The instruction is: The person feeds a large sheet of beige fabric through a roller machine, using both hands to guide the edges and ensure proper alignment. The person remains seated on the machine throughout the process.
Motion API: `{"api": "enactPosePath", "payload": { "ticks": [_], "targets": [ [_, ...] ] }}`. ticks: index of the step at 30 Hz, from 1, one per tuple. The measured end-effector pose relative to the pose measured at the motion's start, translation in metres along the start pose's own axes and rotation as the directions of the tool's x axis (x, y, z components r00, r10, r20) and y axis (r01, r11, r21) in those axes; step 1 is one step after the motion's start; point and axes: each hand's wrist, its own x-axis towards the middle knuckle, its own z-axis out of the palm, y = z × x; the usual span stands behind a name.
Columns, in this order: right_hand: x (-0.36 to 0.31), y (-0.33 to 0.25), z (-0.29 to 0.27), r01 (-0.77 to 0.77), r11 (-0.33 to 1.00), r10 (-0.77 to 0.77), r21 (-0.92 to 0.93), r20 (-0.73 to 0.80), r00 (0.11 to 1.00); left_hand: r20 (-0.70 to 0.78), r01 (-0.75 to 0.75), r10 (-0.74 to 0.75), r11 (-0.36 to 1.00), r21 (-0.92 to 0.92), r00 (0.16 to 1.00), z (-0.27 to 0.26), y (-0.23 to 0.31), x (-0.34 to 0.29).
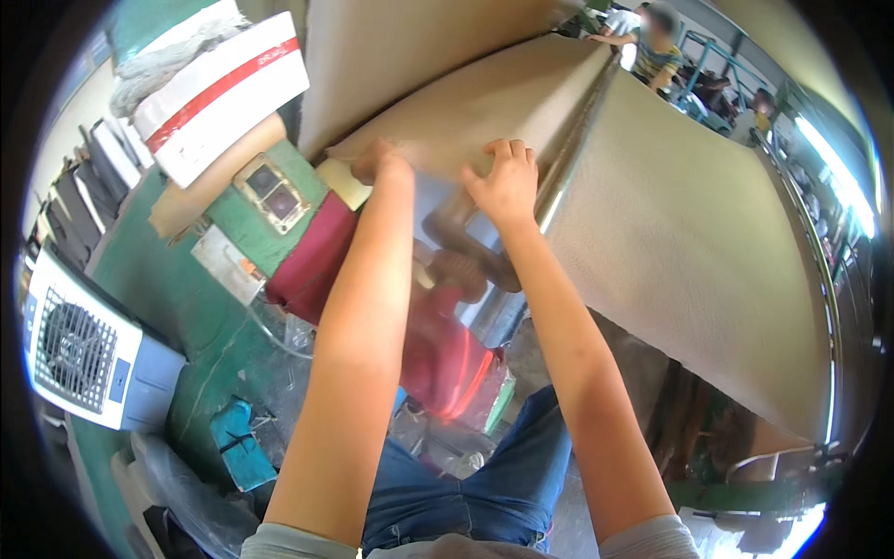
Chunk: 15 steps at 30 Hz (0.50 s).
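1. Left hand [380, 160] reaches toward 11 o'clock at the tan sheet's [484, 98] near edge; blur hides its grip, so I cannot tell.
2. Right hand [507, 186], at 1 o'clock, holds its thumb apart from the bent fingers.
3. The sheet spreads at 12 o'clock.
4. At 10 o'clock, a white package [240, 121] bears a red band [222, 93].

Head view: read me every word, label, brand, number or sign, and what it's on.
White carton: pale marks on its red stripe, too small to read.
Air cooler: any marking too small to read.
Two-button switch plate: any lettering too blurred to read.
Tan sheet: no lettering visible.
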Motion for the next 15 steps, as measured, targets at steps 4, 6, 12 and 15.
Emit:
{"api": "enactPosePath", "payload": {
  "ticks": [4, 6, 12, 15],
  "targets": [
    [0.012, -0.005, 0.01, 0.046, 0.999, -0.047, -0.022, -0.048, 0.998, 0.475, 0.148, -0.045, 0.972, -0.181, 0.879, 0.024, 0.0, 0.025],
    [0.002, -0.017, 0.013, 0.02, 0.999, -0.019, 0.045, -0.017, 1.0, 0.717, 0.219, -0.128, 0.975, -0.034, 0.685, 0.018, -0.028, 0.067],
    [-0.002, -0.014, -0.008, 0.126, 0.982, -0.125, 0.139, -0.013, 0.992, 0.82, 0.062, -0.114, 0.993, 0.096, 0.562, 0.005, -0.017, -0.004],
    [-0.001, -0.018, -0.008, 0.096, 0.99, -0.093, 0.1, -0.028, 0.995, 0.728, 0.159, 0.018, 0.972, -0.174, 0.686, 0.004, -0.01, -0.003]
  ]
}}
